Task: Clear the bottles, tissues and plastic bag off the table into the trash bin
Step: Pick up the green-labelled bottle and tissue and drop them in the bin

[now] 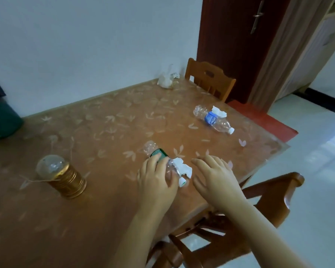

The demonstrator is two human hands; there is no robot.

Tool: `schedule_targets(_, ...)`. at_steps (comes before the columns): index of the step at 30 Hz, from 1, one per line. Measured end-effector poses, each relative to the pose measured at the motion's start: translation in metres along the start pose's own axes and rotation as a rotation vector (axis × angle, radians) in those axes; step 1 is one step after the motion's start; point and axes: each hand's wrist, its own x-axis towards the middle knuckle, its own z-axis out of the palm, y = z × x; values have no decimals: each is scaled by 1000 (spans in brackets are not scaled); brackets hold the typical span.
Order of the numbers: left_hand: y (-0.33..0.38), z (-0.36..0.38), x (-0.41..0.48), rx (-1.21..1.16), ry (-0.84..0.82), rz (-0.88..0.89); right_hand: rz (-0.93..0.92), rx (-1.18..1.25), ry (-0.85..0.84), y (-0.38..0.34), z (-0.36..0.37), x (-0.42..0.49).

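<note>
Table (104,122), green-labelled bottle (159,152) with tissue (183,168), blue-labelled bottle (211,118) (another tissue (219,111)), bag (165,81), globe (52,165)

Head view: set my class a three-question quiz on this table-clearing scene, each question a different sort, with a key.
1. True or false: the left hand grips the green-label bottle.
2. The blue-label bottle on the table is: A standing upright; B lying on its side; C hanging off the edge.
3. What colour is the trash bin?
Key: 1 true; 2 B; 3 green.
</note>
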Motion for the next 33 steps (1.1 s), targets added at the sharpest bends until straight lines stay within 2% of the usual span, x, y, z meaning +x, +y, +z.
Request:
schedule_targets(13, -8, 87, 8, 17, -71, -372, -182, 159, -288, 96, 99, 63)
schedule_targets(17, -3, 120, 7, 48, -39, -504, -195, 215, -380, 118, 130, 74)
schedule_targets(23, 0, 159, -1, 2, 17, -821, -258, 310, -501, 132, 175, 81)
schedule_targets(33, 3, 180, -7, -63, 44, -972, -336, 347, -538, 127, 209, 81)
